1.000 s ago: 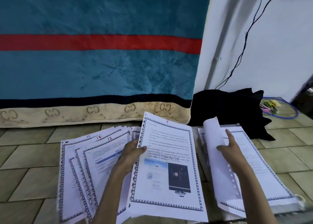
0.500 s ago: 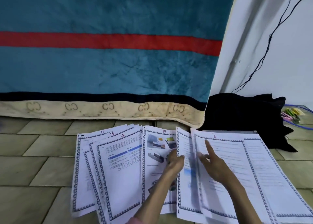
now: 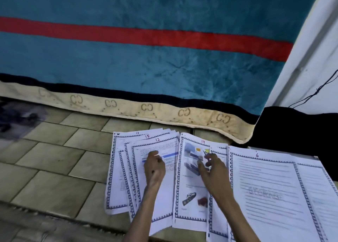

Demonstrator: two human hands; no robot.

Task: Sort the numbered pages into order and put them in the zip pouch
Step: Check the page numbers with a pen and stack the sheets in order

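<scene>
White printed pages with blue borders and red handwritten numbers lie fanned on the tiled floor. Pages 11 (image 3: 117,168) and 15 (image 3: 146,137) sit under page 12 (image 3: 164,196) on the left. Page 14 (image 3: 190,186), with pictures, lies in the middle, and page 6 (image 3: 265,186) tops a stack on the right. My left hand (image 3: 154,166) rests on page 12 with its fingers curled loosely. My right hand (image 3: 210,168) touches page 14 with fingers spread and bent; I cannot tell if it pinches the sheet. No zip pouch can be made out.
A teal blanket (image 3: 146,67) with a red stripe and a beige hem hangs behind the pages. Black cloth (image 3: 292,128) lies at the right by a white wall with a black cable (image 3: 314,93). A dark blurred object (image 3: 16,119) sits far left on the tiles.
My left hand moved left from page 14's edge onto page 12. My right hand moved left from page 6 onto page 14. Page 9, held a second ago, is out of sight.
</scene>
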